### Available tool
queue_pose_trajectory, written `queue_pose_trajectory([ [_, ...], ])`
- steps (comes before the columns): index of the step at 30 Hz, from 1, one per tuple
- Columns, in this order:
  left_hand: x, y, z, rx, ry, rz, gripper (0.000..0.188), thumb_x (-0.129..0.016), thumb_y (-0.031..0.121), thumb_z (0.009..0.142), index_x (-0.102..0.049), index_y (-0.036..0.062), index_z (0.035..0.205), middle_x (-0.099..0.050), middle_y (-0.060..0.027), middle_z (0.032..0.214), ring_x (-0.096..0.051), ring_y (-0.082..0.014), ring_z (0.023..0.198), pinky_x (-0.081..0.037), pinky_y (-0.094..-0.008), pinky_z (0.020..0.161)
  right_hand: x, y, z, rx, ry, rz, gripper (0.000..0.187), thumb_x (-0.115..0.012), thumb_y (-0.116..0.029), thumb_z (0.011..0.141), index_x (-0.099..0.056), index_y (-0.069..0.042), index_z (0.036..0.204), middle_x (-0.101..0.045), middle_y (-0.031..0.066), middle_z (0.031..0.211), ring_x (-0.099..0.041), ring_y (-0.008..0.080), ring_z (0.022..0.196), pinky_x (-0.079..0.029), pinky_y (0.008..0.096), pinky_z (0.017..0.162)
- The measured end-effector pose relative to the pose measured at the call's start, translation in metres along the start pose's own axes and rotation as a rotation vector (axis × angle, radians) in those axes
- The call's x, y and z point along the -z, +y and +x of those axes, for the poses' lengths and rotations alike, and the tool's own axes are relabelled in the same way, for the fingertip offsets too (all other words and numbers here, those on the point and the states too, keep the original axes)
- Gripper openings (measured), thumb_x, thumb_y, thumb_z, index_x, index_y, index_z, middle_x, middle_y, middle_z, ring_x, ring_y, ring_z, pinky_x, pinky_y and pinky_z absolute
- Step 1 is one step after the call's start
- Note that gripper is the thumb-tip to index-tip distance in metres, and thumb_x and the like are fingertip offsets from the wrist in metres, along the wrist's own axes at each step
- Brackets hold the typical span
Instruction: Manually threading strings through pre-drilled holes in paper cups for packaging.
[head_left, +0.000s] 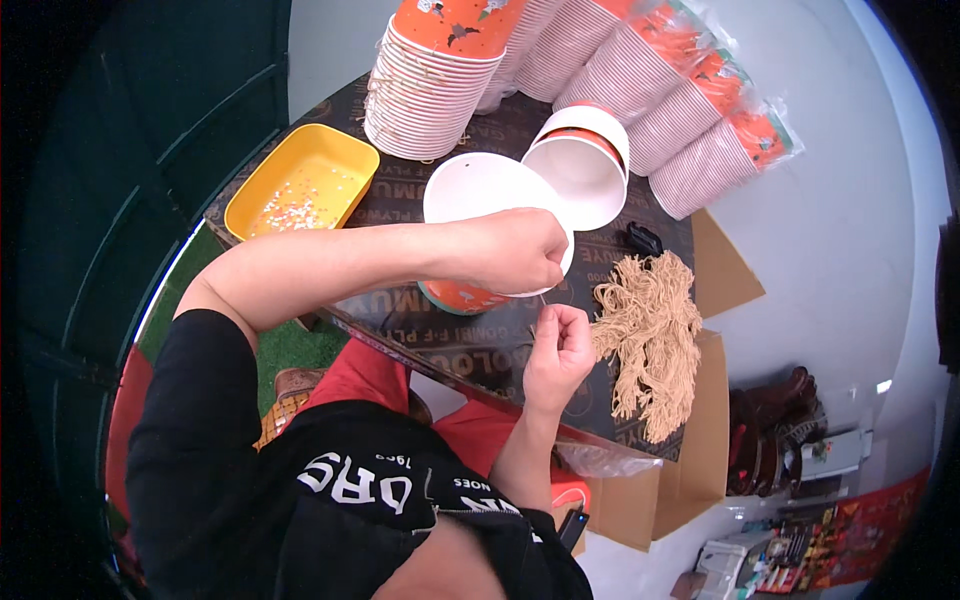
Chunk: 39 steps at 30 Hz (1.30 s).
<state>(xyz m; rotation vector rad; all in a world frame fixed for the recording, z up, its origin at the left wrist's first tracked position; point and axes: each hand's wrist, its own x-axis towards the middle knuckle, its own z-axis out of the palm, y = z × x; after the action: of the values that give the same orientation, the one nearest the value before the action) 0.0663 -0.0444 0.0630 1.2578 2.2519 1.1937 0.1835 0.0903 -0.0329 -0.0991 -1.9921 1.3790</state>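
Observation:
My left hand [515, 250] reaches across a paper bucket [482, 180] with a white inside and an orange printed outside. Its fingers are pinched together at the bucket's right edge. Just below, my right hand [560, 350] is closed too, thumb pressed against the index finger. A short thin strand [543, 298] shows between the two hands; its kind is too small to make out. To the right of my hands lies a loose heap of tan cords [650, 345]. Behind, two more white-lined buckets [575, 180] rest on their sides, one inside the other.
A yellow tray [300, 150] with small pale and orange bits stands at the left of the dark table [480, 350]. Tall stacks of orange buckets [430, 90] line the back, several in clear plastic. A small black object [644, 239] lies above the cords. Cardboard boxes [690, 450] stand beyond the right edge.

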Motion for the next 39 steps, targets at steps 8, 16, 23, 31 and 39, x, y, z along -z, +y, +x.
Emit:
queue_pose_trajectory([
  [8,-0.014,0.003,0.001,0.031,-0.099,-0.527,0.009,-0.064,0.004,0.083,-0.066,-0.0032,0.078,-0.064,-0.0043,0.068,-0.054,-0.0078,0.058,-0.043,-0.0239,0.053,0.005,-0.003,-0.001,0.007,-0.016,0.075,0.015,-0.060,-0.011,0.098,-0.058,-0.001,0.087,-0.049,-0.0070,0.072,-0.038,0.0009,0.063,-0.029,0.0185,0.053],
  [16,-0.015,0.000,0.004,0.027,-0.162,-0.559,0.006,-0.064,0.001,0.083,-0.066,-0.0041,0.080,-0.063,-0.0045,0.067,-0.053,-0.0079,0.055,-0.042,-0.0224,0.052,0.029,-0.020,0.010,-0.113,0.004,0.378,0.010,-0.054,-0.007,0.099,-0.058,0.000,0.105,-0.055,-0.0009,0.078,-0.038,0.0005,0.060,-0.028,0.0150,0.053],
  [23,-0.014,0.000,0.008,0.025,-0.219,-0.545,0.004,-0.067,-0.002,0.080,-0.066,-0.0041,0.083,-0.064,-0.0042,0.071,-0.056,-0.0086,0.060,-0.045,-0.0228,0.055,0.042,-0.033,0.032,-0.038,-0.125,0.434,0.007,-0.053,-0.004,0.098,-0.056,-0.002,0.105,-0.059,0.0026,0.091,-0.048,0.0029,0.074,-0.039,0.0159,0.065],
  [31,-0.016,0.002,0.014,0.022,-0.231,-0.383,0.006,-0.068,0.002,0.080,-0.067,-0.0017,0.084,-0.064,-0.0035,0.072,-0.056,-0.0092,0.061,-0.046,-0.0227,0.056,0.038,-0.028,0.051,0.150,-0.265,0.267,0.008,-0.053,0.005,0.091,-0.058,0.003,0.087,-0.059,0.0059,0.090,-0.054,0.0109,0.078,-0.043,0.0220,0.069],
  [39,-0.013,-0.007,0.016,0.100,-0.220,-0.657,0.003,-0.066,0.001,0.081,-0.064,-0.0011,0.079,-0.065,-0.0061,0.072,-0.058,-0.0090,0.061,-0.047,-0.0209,0.055,0.041,-0.027,0.046,0.312,-0.209,-0.134,0.018,-0.055,0.010,0.083,-0.065,0.005,0.097,-0.058,0.0079,0.098,-0.051,0.0096,0.068,-0.040,0.0225,0.057],
])
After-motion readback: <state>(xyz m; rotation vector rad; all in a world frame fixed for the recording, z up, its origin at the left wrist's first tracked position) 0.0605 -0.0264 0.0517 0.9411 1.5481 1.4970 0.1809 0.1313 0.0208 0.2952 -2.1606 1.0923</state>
